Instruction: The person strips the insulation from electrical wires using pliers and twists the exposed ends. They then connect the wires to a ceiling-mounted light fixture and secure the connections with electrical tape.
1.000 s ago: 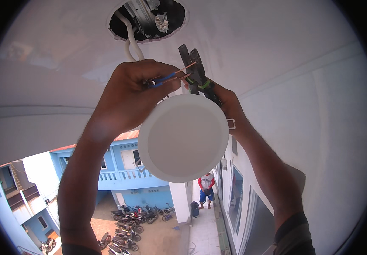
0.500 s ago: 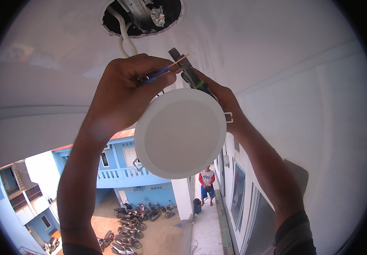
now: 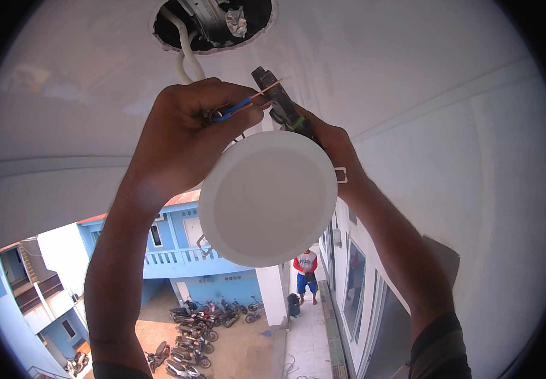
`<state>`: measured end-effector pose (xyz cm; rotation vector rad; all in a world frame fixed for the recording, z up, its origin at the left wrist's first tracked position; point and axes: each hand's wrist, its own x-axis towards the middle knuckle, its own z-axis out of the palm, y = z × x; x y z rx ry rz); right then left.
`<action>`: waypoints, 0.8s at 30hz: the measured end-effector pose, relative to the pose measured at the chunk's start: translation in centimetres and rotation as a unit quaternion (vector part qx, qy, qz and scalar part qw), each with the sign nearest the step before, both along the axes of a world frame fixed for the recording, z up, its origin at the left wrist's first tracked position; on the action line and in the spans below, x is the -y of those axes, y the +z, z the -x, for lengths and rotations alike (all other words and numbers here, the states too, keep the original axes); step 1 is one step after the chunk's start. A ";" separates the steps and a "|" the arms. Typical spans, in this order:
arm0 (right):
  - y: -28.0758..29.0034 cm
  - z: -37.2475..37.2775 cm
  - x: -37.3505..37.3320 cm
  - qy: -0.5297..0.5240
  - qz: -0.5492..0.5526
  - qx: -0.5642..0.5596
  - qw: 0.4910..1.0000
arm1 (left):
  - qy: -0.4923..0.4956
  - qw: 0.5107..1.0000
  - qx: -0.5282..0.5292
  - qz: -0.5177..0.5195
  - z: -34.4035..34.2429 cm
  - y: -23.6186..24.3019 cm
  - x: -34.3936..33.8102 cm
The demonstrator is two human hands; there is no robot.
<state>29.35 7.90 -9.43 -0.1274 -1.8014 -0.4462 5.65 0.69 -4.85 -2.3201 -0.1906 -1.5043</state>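
Note:
My left hand (image 3: 181, 129) is closed in a pinch on blue electrical wires (image 3: 238, 108), their bare copper ends pointing up and right. One copper end passes in front of the jaws of dark pliers (image 3: 279, 101) with a bit of green on them. Gripping these pliers, my right hand (image 3: 333, 142) is partly hidden behind a round white downlight (image 3: 270, 199). The lamp is just below and between both hands, face toward me, with a spring clip (image 3: 341, 175) at its right edge. What supports the lamp is hidden behind it.
Above is a round hole in the ceiling (image 3: 266, 35), with pale cables (image 3: 186, 54) coming down behind my left hand. Far below, a person (image 3: 306, 275) stands on a walkway (image 3: 307, 331). Parked motorbikes (image 3: 194, 338) stand beside a blue building (image 3: 216, 290). A wall with windows is at right.
The pliers have turned slightly at the copper end, and my right hand has shifted a little. My left hand keeps its pinch on the wires. The person below has moved slightly.

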 end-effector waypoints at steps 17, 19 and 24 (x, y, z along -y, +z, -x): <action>0.6 1.5 -0.5 0.012 0.100 -0.058 0.993 | 0.028 0.999 -0.023 -0.011 1.4 0.2 -1.3; -0.5 0.2 -0.9 -0.001 0.035 -0.050 0.998 | -0.008 0.999 -0.044 0.015 1.0 -0.1 -2.1; 1.5 0.5 -1.5 -0.043 -0.021 -0.002 0.999 | -0.014 0.999 -0.027 -0.017 2.2 0.1 -1.0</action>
